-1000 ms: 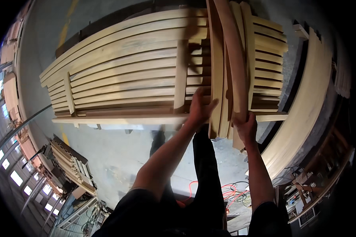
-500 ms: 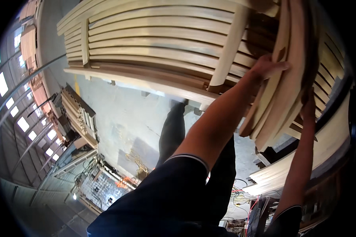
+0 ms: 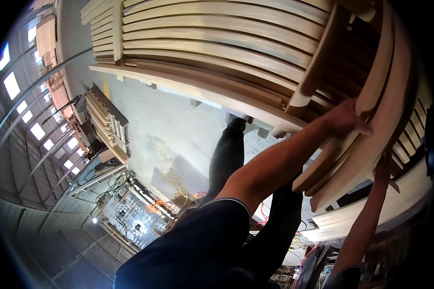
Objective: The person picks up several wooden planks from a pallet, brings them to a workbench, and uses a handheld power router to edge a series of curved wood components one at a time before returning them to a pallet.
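Several curved, light-brown wooden boards (image 3: pixel 388 120) stand on edge as a bundle at the right, close together. My left hand (image 3: pixel 348 119) is closed on the bundle's left side, thumb pointing across the boards. On the far right side my right hand (image 3: pixel 383 167) grips the bundle's edge, its fingers partly hidden behind the wood. Left of the boards lies a large slatted wooden panel (image 3: pixel 217 36), with a thick crosspiece (image 3: pixel 318 58) near its right end. My left forearm passes just in front of the panel's near rail (image 3: pixel 202 89).
More slatted wood (image 3: pixel 410 132) lies beyond the bundle, with pale boards (image 3: pixel 371 212) below it. Cables (image 3: pixel 178 190) trail over the grey floor (image 3: pixel 164 125). At the left stands a stack of long wooden pieces (image 3: pixel 103 125). My legs are beneath my arms.
The view has shifted, so most things sit farther right and lower. The bundle has moved with both hands, and more of the dark gap beside the panel's crosspiece shows.
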The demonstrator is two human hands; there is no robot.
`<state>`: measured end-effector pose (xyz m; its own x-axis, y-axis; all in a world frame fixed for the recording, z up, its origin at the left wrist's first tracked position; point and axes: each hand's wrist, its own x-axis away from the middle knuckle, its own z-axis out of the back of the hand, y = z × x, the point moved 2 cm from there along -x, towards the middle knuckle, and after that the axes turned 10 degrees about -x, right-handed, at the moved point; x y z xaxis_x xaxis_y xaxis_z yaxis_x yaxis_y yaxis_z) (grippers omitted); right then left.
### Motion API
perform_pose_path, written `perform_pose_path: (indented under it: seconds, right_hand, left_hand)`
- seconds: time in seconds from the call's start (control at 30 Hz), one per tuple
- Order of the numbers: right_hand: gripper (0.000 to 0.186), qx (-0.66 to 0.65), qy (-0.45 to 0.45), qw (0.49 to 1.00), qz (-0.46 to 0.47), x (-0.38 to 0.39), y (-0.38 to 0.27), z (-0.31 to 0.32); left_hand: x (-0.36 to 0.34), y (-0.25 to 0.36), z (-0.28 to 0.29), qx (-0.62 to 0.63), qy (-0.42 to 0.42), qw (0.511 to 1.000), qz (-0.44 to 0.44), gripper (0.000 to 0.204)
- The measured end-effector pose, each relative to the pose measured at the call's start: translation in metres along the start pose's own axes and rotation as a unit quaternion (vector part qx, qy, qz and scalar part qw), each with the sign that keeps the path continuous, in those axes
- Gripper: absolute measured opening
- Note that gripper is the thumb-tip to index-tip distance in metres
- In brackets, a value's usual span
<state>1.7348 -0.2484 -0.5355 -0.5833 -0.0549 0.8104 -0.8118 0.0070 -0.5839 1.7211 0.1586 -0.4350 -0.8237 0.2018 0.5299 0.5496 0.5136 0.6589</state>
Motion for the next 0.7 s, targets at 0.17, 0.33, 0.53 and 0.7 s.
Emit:
perform_pose_path:
  seconds: [0.17, 0.33, 0.53, 0.7]
  right_hand:
    - [0.074, -0.092, 0.029, 0.995, -0.014, 0.03, 0.003, 0.034]
    - [0.077, 0.561, -0.078, 0.745, 0.353, 0.101, -0.051, 0.01]
    - [0.077, 0.063, 0.002, 0.99, 0.125, 0.244, -0.067, -0.05]
    - [0.094, -0.171, 0.085, 0.978, 0.084, 0.397, -0.043, -0.074]
  left_hand:
    - [0.027, 0.022, -0.012, 0.02, -0.015, 1.0, -0.017, 0.077]
    - [0.072, 0.079, -0.036, -0.007, -0.045, 0.999, -0.017, 0.075]
    - [0.172, 0.146, -0.07, -0.057, -0.075, 0.995, -0.014, 0.074]
    - [0.277, 0.176, -0.105, -0.06, -0.146, 0.987, -0.003, 0.075]
